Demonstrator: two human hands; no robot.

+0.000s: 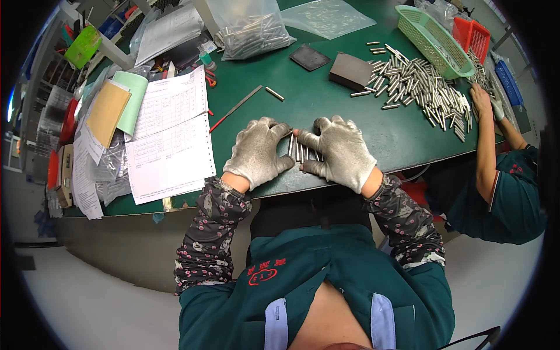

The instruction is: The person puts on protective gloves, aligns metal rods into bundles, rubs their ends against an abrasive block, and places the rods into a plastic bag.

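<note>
1. Head view, clock centred on the work: a row of metal pins (298, 153) lies side by side on the green worktop (248, 73), near its front edge, between the two gloved hands; the right hand hides part of it.
2. The left hand (258, 153) is at 9 o'clock, its fingers curled, with forefinger and thumb close by the row's left end.
3. The right hand (343, 153) is at 3 o'clock, forefinger toward the far ends of the pins and thumb at the near ends – whether the fingers of either hand grasp them or merely steady them, I cannot tell.
4. At 11 o'clock lies one loose pin (275, 94); at 10, a thin tool (236, 108) with a red end; at 9, printed sheets (169, 131).
5. A clear bag (256, 35) holding pins stands farther out at 11, a dark flat pad (309, 57) lies at 12, and a dark block (350, 70) sits at 1.
6. At 2 o'clock spreads a large heap of pins (434, 96) – beside it, a light green basket (426, 38). Another person (499, 201) reaches toward the heap's right edge from 3 o'clock.
</note>
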